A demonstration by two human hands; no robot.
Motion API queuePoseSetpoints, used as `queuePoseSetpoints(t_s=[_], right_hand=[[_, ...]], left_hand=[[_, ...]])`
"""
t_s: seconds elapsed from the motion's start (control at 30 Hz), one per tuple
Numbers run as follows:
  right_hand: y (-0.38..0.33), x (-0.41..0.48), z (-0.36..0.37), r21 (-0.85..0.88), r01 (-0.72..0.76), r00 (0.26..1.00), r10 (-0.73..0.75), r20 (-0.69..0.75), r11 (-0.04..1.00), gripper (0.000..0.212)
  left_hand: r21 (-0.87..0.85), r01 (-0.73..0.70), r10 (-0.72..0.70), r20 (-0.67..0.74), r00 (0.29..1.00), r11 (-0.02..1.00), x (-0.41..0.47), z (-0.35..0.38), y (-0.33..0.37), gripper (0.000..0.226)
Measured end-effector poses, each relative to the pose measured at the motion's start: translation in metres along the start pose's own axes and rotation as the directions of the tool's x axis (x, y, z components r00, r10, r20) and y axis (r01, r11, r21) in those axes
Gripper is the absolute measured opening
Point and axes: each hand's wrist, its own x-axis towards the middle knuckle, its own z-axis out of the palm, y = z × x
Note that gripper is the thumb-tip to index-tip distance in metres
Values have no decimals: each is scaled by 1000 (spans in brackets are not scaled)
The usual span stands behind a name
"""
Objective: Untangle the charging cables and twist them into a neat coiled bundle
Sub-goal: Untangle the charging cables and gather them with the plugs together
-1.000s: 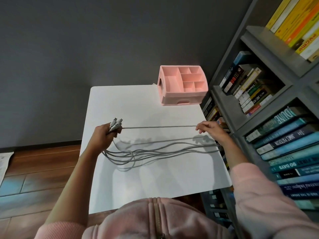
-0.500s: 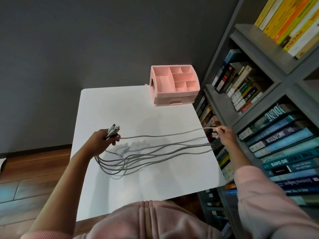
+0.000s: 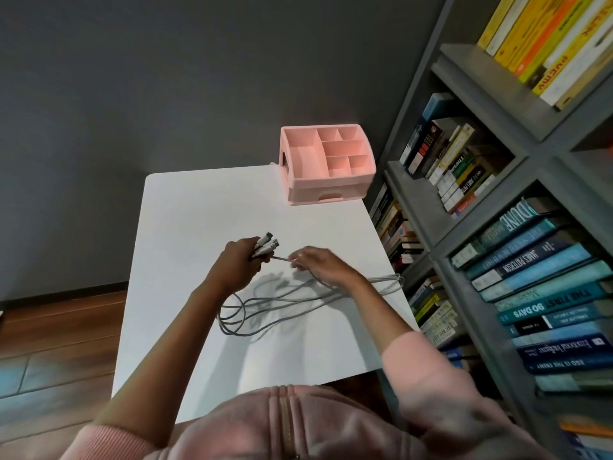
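- The left hand point(image 3: 237, 265) hangs over the middle of the white table point(image 3: 185, 210), its fingers curled tight round the bunched plug ends point(image 3: 266, 244), which stick out toward 1 o'clock.
- The right hand point(image 3: 326, 265) sits just beside it at 3 o'clock, thumb and fingertips pinching 1 grey strand point(image 3: 282, 258) close to the plugs.
- The rest of the charging cables point(image 3: 262, 308) lie slack on the table. Loose loops sit at the left hand's 6 o'clock, and long runs trail to the table's 3 o'clock edge, beside the bookshelf point(image 3: 428, 220).
- A pink organiser point(image 3: 331, 190) stands at the table's 1 o'clock corner, well apart from the cables.
- The step in hand looks like sorting: the ends are gathered and 1 strand is being singled out, while no coil is formed yet.
- The next move likely calls for running the right hand outward along that strand to draw it free of the crossed loops while the left hand anchors the plugs.
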Motion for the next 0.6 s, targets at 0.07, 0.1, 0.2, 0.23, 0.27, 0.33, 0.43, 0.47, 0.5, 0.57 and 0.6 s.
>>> queuePoseSetpoints(t_s=[0.07, 0.1, 0.2, 0.23, 0.27, 0.33, 0.43, 0.47, 0.5, 0.57, 0.6], right_hand=[[-16, -2, 14, 98, 59, 984, -75, 163, 993, 25], [-21, -2, 15, 148, 93, 977, -119, 177, 985, 23], [-22, 1, 2, 152, 171, 977, -187, 99, 973, 17], [-20, 1, -6, 86, 179, 980, -185, 67, 980, 17], [-14, 2, -15, -9, 172, 985, -172, 26, 985, 16], [7, 9, -33, -297, 56, 993, -83, -80, 953, 17], [37, 8, -58, -616, -294, 940, 105, -324, 731, 23], [45, 4, -66, -645, -364, 917, 137, -374, 672, 25], [52, 0, -73, -657, -419, 895, 163, -415, 626, 27], [63, -8, -85, -675, -490, 859, 174, -481, 552, 28], [68, -9, -89, -684, -509, 848, 169, -502, 522, 28]], left_hand=[[-11, 6, -6, -29, 1000, 1000, 0, -5, 1, 26], [-30, 10, -12, -39, 999, 999, -1, -7, 0, 25], [-65, 26, -33, -111, 993, 998, -3, -15, -9, 23], [-61, 36, -46, -159, 986, 997, -4, -17, -14, 23], [-65, 41, -54, -213, 976, 997, -4, -21, -18, 22], [-84, 53, -76, -292, 953, 995, -6, -31, -24, 25], [-156, 98, -145, -327, 934, 983, -8, -44, -32, 30], [-193, 115, -176, -335, 926, 974, -8, -47, -34, 31], [-223, 125, -199, -350, 915, 967, -8, -50, -37, 31], [-261, 129, -228, -397, 889, 957, -9, -55, -43, 29], [-278, 132, -244, -420, 874, 952, -10, -58, -44, 29]])
